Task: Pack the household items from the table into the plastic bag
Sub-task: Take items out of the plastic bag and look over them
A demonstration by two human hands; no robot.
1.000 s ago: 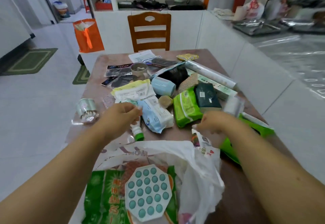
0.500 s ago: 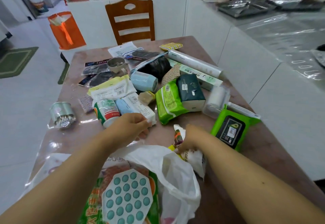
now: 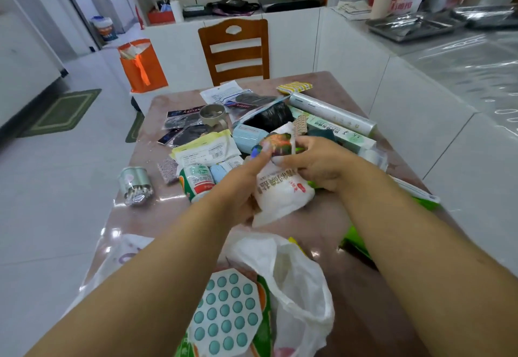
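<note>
Both hands hold a white soft packet (image 3: 283, 191) with red lettering and a colourful top, lifted above the table (image 3: 145, 225). My left hand (image 3: 244, 185) grips its left side and underside. My right hand (image 3: 316, 163) pinches its top right. Just below, at the near edge, lies the white plastic bag (image 3: 297, 281), its mouth open, with a green package and a white pad with teal dots (image 3: 224, 317) in it. Many items remain spread over the table beyond my hands.
On the table lie a metal tin of cotton swabs (image 3: 136, 185), a green-and-white bottle (image 3: 197, 181), flat packets (image 3: 206, 150), a blue roll (image 3: 246, 136), a cling-film roll (image 3: 332, 114) and a green wipes pack (image 3: 423, 202). A wooden chair (image 3: 235, 51) stands behind. White counters run along the right.
Both hands have lifted the white packet off the table and brought it up between them. The camera view tilted up.
</note>
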